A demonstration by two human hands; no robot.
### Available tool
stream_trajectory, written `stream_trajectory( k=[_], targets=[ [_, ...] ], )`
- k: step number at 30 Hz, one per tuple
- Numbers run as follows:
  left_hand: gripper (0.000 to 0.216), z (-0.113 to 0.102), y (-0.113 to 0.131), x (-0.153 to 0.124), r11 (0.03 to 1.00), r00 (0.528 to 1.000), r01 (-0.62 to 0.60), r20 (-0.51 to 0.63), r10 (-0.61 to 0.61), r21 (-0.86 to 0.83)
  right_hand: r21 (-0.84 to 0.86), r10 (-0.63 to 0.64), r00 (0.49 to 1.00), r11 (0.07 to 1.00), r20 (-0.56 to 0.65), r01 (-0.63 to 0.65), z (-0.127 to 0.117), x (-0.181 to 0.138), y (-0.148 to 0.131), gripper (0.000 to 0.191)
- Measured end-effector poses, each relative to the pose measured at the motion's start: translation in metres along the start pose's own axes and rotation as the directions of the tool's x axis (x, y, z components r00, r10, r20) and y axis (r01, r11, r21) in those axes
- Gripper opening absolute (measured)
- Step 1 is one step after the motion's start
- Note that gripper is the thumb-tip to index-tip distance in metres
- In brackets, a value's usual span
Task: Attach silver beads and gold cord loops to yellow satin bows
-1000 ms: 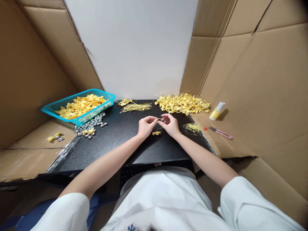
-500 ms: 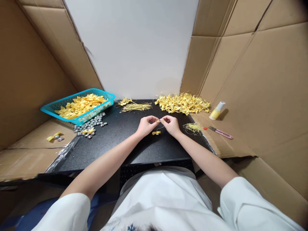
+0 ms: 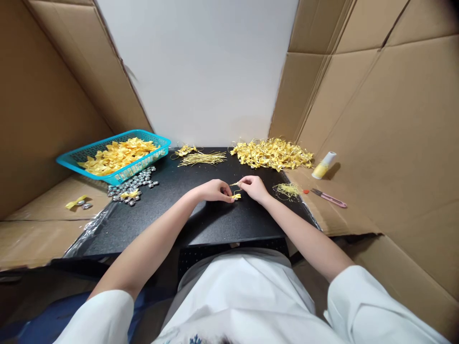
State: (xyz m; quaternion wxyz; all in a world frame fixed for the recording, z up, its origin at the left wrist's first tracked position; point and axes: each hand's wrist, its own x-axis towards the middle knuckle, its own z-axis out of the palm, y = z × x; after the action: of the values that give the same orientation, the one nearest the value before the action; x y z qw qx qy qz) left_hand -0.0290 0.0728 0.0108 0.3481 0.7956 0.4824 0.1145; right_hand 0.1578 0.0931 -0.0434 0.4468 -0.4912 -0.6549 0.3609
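My left hand lies low on the black table, its fingertips pinched on a small yellow ribbon bow. My right hand is just right of it, fingers pinched on a thin gold cord that runs to the bow. Both hands meet near the table's middle.
A teal basket of yellow bows sits at the left, silver beads beside it. Gold cords and a heap of finished bows lie at the back. A thread spool, pink snips and cardboard walls stand right.
My left hand has dropped from the raised pinch down to the table and taken the bow. The right hand lowered slightly with the cord.
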Motion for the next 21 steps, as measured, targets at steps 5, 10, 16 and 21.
stream_trajectory(
  k=[5, 10, 16, 21],
  targets=[
    [0.034, 0.002, 0.005, 0.000, 0.998, 0.998, 0.057, -0.030, -0.056, 0.037, -0.016, 0.067, 0.995, 0.998, 0.080, -0.066, -0.005, -0.002, -0.005, 0.009],
    [0.037, 0.004, 0.005, 0.000, 0.977, 0.977, 0.212, -0.015, -0.212, -0.012, -0.030, 0.174, 0.972, 0.985, 0.158, -0.171, -0.015, -0.007, -0.017, 0.008],
    [0.042, 0.007, 0.004, 0.002, 0.906, 0.924, 0.379, 0.141, -0.357, -0.188, 0.006, 0.349, 0.901, 0.932, 0.259, -0.363, -0.019, -0.014, -0.030, 0.011],
    [0.034, 0.009, 0.006, 0.004, 0.850, 0.915, 0.404, 0.171, -0.366, -0.339, 0.086, 0.377, 0.883, 0.906, 0.278, -0.414, -0.014, -0.015, -0.033, 0.015]
  ],
)
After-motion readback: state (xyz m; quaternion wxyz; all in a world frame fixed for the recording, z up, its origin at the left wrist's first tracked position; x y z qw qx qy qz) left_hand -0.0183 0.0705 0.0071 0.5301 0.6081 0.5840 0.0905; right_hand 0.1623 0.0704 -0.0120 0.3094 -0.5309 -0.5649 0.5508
